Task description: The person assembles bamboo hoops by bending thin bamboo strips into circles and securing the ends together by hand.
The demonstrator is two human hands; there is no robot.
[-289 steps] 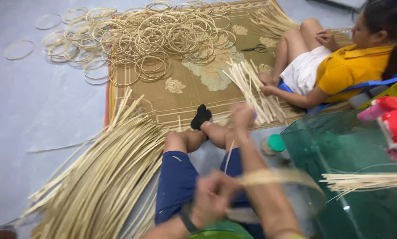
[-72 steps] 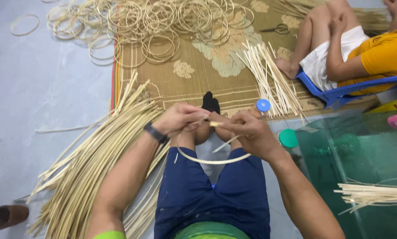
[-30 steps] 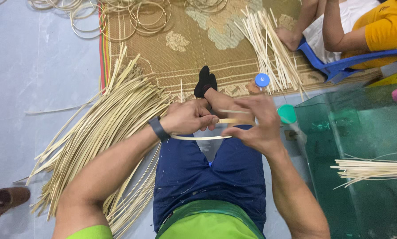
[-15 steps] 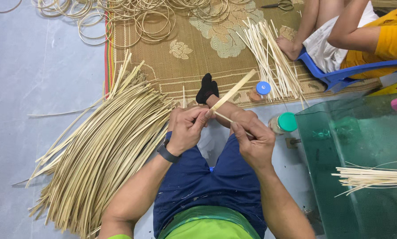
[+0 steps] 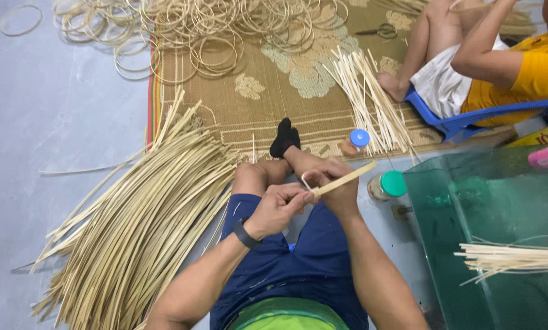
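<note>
Head view: two jars, blue-lidded (image 5: 355, 142) and green-lidded (image 5: 387, 184), stand right of the hands, contents indiscernible. Left hand (image 5: 278, 208) and right hand (image 5: 334, 183) meet above the lap, both pinching a cane strip (image 5: 342, 179) angled far-right.

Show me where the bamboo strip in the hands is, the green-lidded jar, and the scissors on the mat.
bamboo strip (image 5: 345, 178), head view, on the flat middle of its free end.
green-lidded jar (image 5: 394, 183), head view, on its green lid.
scissors (image 5: 381, 30), head view, near the handles.
</note>
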